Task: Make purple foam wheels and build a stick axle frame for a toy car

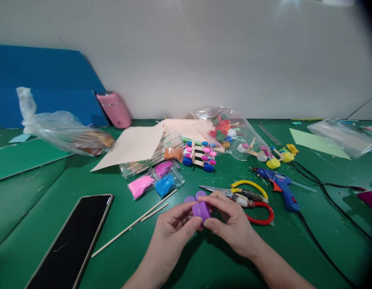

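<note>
A squat purple plastic cap (201, 210) is held up in front of the body, over the green bench (121, 257), between the fingertips of both hands; by the left hand (176, 224) it is pinched from the left, with the thumb at its lower edge and the fingers curled; by the right hand (231, 218), likewise partly closed, it is steadied from the other side, with the index finger laid across its top and the thumb set against its lower right edge; what is covered by the fingers beneath cannot be told. Two round purple discs (190, 199) are seen just beyond it; whether they are held cannot be made out. For good control, the cap is best gripped by its rim, so that its flat faces are left in sight; pressure should be kept light and even, since smooth plastic may be apt to spin or slip; steadiness would probably be gained if the forearms were rested on the bench; the knuckles should be kept clear of the metal-bladed scissors with yellow and red handles (249, 195), just beyond the right hand, and of the blue plastic glue gun (280, 186), whose heat cannot be judged.
</note>
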Demonstrator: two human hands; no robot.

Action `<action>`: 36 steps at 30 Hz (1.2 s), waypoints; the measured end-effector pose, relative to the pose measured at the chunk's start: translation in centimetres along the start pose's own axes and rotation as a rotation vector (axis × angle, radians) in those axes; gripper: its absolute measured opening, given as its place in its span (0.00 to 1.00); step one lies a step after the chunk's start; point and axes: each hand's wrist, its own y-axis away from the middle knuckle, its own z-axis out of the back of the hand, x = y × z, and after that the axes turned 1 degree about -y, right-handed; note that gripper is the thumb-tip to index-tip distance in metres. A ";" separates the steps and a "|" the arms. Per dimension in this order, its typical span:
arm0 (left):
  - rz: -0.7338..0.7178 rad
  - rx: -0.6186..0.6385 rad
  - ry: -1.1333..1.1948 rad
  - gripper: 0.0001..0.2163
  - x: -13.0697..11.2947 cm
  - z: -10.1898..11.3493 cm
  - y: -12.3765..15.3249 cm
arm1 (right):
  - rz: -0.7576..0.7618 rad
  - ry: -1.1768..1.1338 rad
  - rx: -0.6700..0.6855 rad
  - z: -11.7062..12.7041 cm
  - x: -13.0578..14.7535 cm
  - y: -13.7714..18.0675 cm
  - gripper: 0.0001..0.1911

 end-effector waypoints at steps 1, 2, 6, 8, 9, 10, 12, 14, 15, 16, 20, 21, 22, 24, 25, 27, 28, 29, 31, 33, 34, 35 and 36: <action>-0.001 0.001 -0.001 0.10 0.0 0.0 0.0 | 0.000 0.001 0.002 0.0 0.0 0.0 0.19; -0.001 0.000 -0.003 0.10 0.0 0.0 0.0 | 0.000 0.000 0.002 0.0 0.0 0.0 0.18; 0.003 0.001 -0.006 0.10 0.1 0.1 0.0 | -0.002 -0.003 -0.003 0.0 0.0 0.0 0.19; 0.000 0.003 -0.010 0.10 0.1 0.1 0.0 | -0.001 0.000 -0.005 -0.1 -0.1 0.0 0.19; -0.001 0.001 -0.013 0.10 0.1 0.1 0.0 | -0.003 0.004 -0.005 -0.1 -0.1 0.0 0.19; -0.002 -0.001 -0.017 0.10 0.1 0.1 0.0 | -0.003 0.009 -0.007 -0.1 0.0 0.0 0.18; -0.001 -0.018 -0.028 0.10 0.1 0.0 -0.1 | -0.004 0.019 -0.009 -0.2 0.0 0.0 0.18; -0.018 -0.051 -0.051 0.10 0.0 0.0 -0.2 | -0.010 0.030 -0.005 -0.2 0.2 0.0 0.18; -0.040 -0.069 -0.077 0.11 0.0 0.0 -0.2 | -0.016 0.031 -0.001 -0.1 0.2 0.0 0.19; -0.073 -0.085 -0.113 0.11 -0.1 0.0 -0.2 | -0.026 0.029 0.001 -0.1 0.3 0.1 0.20; -0.247 -0.108 -0.329 0.13 0.2 0.2 -0.1 | -0.063 0.046 -0.016 0.2 0.4 0.0 0.20; -0.285 -0.110 -0.385 0.13 0.3 0.3 -0.1 | -0.064 0.062 -0.019 0.2 0.5 0.0 0.18; -0.316 -0.112 -0.440 0.14 0.5 0.4 0.0 | -0.062 0.080 -0.020 0.2 0.5 0.0 0.16; -0.371 -0.113 -0.540 0.14 0.6 0.5 0.0 | -0.058 0.108 -0.018 0.2 0.5 -0.1 0.15; -0.394 -0.111 -0.583 0.15 0.7 0.6 0.0 | -0.053 0.121 -0.018 0.2 0.6 -0.1 0.15; -0.426 -0.104 -0.657 0.15 0.6 0.6 0.0 | -0.043 0.147 -0.012 0.2 0.5 0.0 0.15; -0.437 -0.097 -0.688 0.16 0.5 0.6 -0.1 | -0.036 0.161 -0.009 0.3 0.5 0.0 0.15; -0.446 -0.092 -0.717 0.16 0.3 0.6 -0.1 | -0.027 0.176 -0.006 0.3 0.5 0.1 0.16; -0.460 -0.083 -0.762 0.15 0.1 0.6 -0.1 | -0.005 0.208 -0.003 0.5 0.4 0.2 0.17; -0.465 -0.078 -0.789 0.15 -0.1 0.6 -0.1 | 0.017 0.236 -0.001 0.6 0.4 0.2 0.17; -0.465 -0.076 -0.795 0.15 -0.1 0.6 -0.1 | 0.027 0.249 0.001 0.6 0.4 0.1 0.17; -0.466 -0.072 -0.798 0.15 -0.1 0.6 0.0 | 0.035 0.259 0.004 0.6 0.4 0.1 0.17; -0.464 -0.068 -0.799 0.15 -0.1 0.6 0.0 | 0.042 0.266 0.005 0.6 0.5 0.1 0.17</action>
